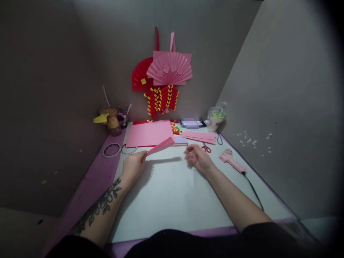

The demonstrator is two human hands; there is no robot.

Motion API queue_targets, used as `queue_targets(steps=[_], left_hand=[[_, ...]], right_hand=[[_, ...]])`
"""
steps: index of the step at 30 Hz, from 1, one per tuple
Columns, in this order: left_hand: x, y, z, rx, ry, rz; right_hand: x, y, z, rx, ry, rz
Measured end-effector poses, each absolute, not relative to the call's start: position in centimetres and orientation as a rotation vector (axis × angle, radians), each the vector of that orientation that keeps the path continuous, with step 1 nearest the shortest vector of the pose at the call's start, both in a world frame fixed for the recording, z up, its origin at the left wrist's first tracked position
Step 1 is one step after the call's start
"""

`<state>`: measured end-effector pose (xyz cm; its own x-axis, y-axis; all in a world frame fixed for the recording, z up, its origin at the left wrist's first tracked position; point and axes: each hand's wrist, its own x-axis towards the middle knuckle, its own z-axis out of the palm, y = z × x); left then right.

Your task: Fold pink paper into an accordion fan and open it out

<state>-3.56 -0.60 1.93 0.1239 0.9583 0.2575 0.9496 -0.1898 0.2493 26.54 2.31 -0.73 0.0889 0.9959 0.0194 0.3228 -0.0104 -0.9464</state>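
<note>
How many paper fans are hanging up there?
2. The pink fan is in front, and the red fan is partly behind it, toward the picture's left. Another could be hidden behind them.

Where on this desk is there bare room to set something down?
The widest patch is the white mat bordered by the left hand, right hand and dark clothing. A smaller one: the purple tabletop between the tape rolls and left forearm. The back is crowded with pink sheets, pink strips, scissors and cups.
</note>
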Motion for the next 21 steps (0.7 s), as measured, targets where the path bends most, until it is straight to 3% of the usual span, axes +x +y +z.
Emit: queue_targets(steps=[2,4,8,10,13,14,18,19,21], left_hand=[[-3.4,-0.6,1.8,2.347,1.976,0.549],[-3.3,-0.6,1.7,2.359,1.963,0.557],[-3.4,-0.6,1.6,2.347,1.935,0.636],[-3.5,-0.6,1.5,2.325,1.908,0.682],[-3.3,-0.5,1.4,2.231,1.801,0.791],[-3.2,-0.5,1.4,2.155,1.728,0.847],[-2.0,-1.2,1.6,1.579,1.255,0.929],[-1.5,-1.6,1.7,1.427,1.126,0.873],[-0.5,-2.7,1.9,1.194,0.914,0.719]], right_hand=[[26.1,2.0,-1.2,-1.334,-1.518,1.428],[25.7,2.2,-1.7,-1.292,-1.567,1.62],[25.8,3.0,-2.2,-1.42,-1.25,0.865],[26.0,2.8,-2.3,-1.359,-1.266,0.985],[26.3,2.2,-2.2,-1.213,-1.609,1.643],[26.4,2.1,-2.1,-1.214,-1.683,1.668],[26.1,2.7,-1.7,-1.342,-1.571,0.951],[25.7,2.6,-1.6,-1.293,-1.547,0.91],[24.5,1.8,-1.4,-1.104,-1.556,1.119]])
